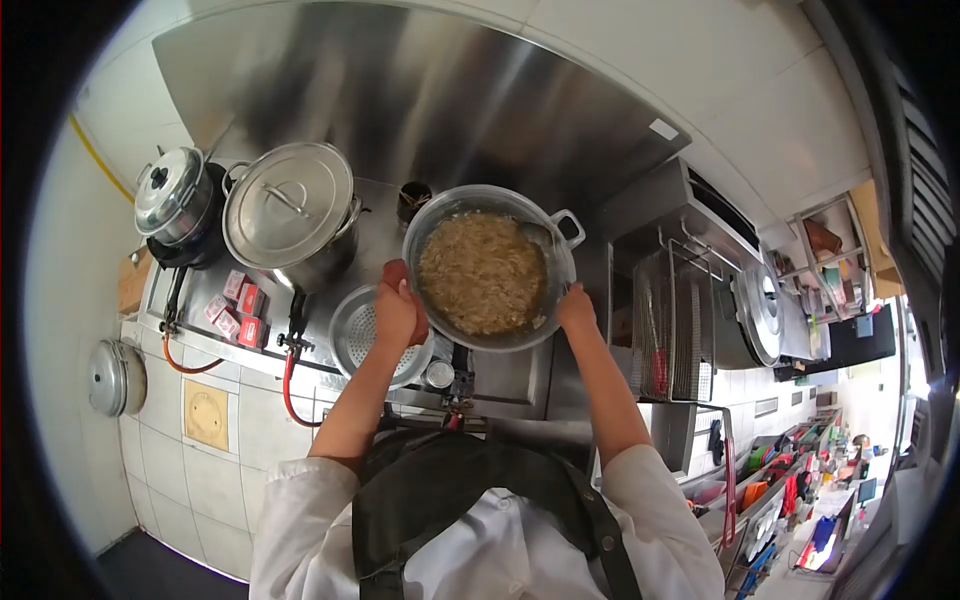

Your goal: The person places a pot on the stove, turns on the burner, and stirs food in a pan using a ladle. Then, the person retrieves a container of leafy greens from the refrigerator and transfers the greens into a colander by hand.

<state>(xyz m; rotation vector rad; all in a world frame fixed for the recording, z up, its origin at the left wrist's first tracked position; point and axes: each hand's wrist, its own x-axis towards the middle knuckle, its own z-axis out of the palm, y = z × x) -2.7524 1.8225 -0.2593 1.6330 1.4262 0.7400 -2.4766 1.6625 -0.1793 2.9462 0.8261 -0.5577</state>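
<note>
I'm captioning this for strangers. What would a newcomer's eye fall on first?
Probably the pan of brownish food, between the left hand, with its red cloth, and the right hand. Then perhaps the lidded pot left of the pan, and the red boxes near that pot's base.

Brushed metal backsplash (420,90), dull metal pan (411,215)

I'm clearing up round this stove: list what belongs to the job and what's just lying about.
Likely in the job:
pan
food
ladle
red cloth
perhaps the colander

Seemingly lying about:
red-and-white boxes
big lidded pot
</note>
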